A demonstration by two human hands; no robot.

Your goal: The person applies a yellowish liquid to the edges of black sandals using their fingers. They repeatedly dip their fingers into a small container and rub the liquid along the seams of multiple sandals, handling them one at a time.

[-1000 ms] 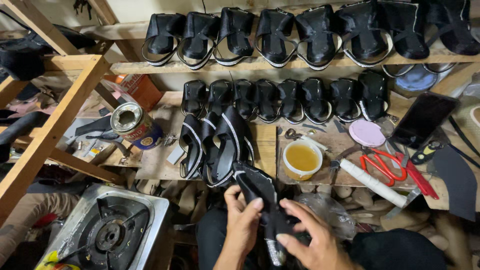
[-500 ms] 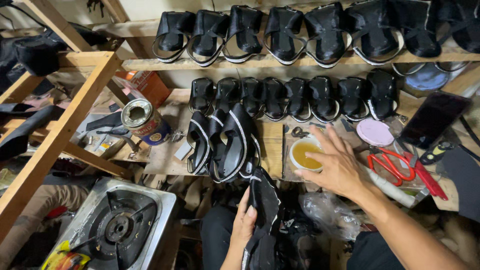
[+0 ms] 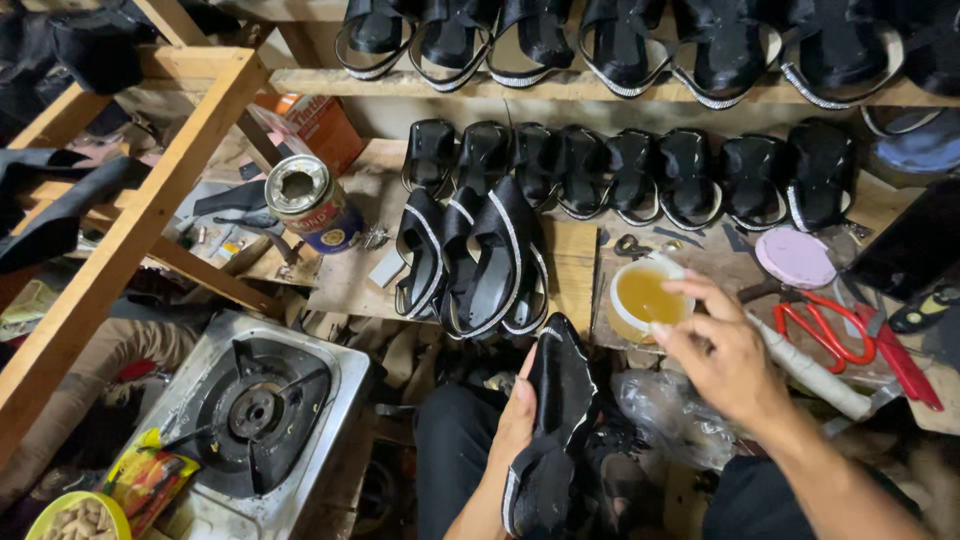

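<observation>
Setting: cluttered wooden tabletop (image 3: 350,280) under a shelf (image 3: 560,88) of black sandals.
Far left: gas stove (image 3: 255,410) low down, tin can (image 3: 308,202) above it.
Left hand (image 3: 515,425): wrapped around a black sandal upper (image 3: 560,420), held upright over the lap.
Right hand (image 3: 725,355): fingers pinched together, dipping something I cannot make out into the glue cup (image 3: 648,300).
Far right: red scissors (image 3: 825,330).

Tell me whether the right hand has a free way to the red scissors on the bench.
Probably yes. The right hand hovers by the cup of yellow liquid, and the red scissors lie just beyond it, uncovered, with only a white roll lying beside them.
</observation>
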